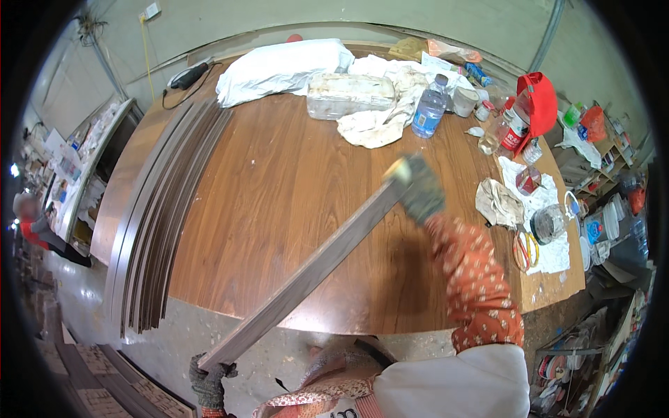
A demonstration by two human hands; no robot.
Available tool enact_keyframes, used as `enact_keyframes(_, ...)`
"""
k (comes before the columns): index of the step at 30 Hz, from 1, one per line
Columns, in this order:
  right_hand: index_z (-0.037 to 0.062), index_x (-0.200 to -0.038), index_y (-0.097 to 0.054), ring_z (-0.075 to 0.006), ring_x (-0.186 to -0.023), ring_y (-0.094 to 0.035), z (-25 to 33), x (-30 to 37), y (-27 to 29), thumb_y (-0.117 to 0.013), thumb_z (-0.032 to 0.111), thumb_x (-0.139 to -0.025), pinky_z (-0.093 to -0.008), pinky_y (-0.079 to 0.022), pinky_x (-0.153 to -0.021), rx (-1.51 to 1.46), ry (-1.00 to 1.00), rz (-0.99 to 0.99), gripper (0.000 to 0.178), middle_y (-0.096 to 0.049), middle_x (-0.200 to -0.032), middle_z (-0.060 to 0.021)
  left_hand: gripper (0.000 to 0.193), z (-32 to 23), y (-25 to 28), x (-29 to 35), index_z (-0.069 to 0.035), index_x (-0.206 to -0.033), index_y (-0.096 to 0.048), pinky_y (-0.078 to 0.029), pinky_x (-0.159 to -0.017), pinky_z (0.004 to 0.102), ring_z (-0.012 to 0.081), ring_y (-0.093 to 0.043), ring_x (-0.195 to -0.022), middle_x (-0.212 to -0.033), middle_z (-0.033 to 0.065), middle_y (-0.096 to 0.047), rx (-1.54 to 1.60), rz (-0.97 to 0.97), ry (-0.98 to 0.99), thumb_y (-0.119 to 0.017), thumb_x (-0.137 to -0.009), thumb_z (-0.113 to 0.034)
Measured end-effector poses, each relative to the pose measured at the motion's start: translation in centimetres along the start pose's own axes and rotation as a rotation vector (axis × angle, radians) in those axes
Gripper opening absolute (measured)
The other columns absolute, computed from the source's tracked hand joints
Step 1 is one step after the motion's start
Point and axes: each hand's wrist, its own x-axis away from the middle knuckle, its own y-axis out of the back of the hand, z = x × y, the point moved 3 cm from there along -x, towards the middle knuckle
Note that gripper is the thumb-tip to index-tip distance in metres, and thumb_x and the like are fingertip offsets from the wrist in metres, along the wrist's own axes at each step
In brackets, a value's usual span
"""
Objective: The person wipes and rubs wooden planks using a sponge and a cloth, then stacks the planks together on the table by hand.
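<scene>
A long, narrow grey-brown wood-grain board (306,275) slants over the table's front edge, from lower left up to the middle. My left hand (208,383), in a dark grey glove, is closed round its near end, beyond the tabletop. At the far end is my right hand (423,191), in a dark mottled glove and slightly blurred, its fingers closed on a pale yellowish piece (398,170) against the board. The exact kind of that piece is too blurred to tell. An orange floral sleeve covers my right forearm.
Several similar strips (164,216) lie side by side along the brown table's (279,181) left side. At the back are a white wrapped bundle (286,66), a plastic-wrapped block (350,96), rags (373,129) and a bottle (431,108). Scissors (525,252) lie right. A person (42,230) stands far left.
</scene>
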Motion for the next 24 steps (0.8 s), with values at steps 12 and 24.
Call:
enact_keyframes(12,0.0034,-0.126,-0.049,-0.0326,-0.107,-0.056,-5.7,-4.0,1.1,-0.072,0.031,-0.076,-0.0378,-0.043,-0.093,-0.116,-0.144,-0.097,0.061,-0.058,-0.116,-0.0185,0.042,0.7,-2.2,0.5,0.000,-0.100,-0.044,-0.055,-0.052,0.0372,0.0264,-0.064,-0.061,-0.078,0.0183,-0.062,-0.074,-0.041,0.054,-0.071,-0.075,-0.019)
enact_keyframes(24,0.0039,-0.106,-0.058,-0.0308,-0.083,-0.060,28.8,18.3,-11.4,-0.052,0.024,-0.081,-0.0416,-0.048,-0.072,-0.339,0.750,0.683,0.033,-0.060,-0.084,-0.0165,0.039,2.8,-3.3,-0.2,0.002,-0.111,-0.049,-0.057,-0.058,0.0339,0.0231,-0.065,-0.067,-0.085,0.0152,-0.063,-0.239,0.002,-0.174,-0.069,-0.079,-0.009)
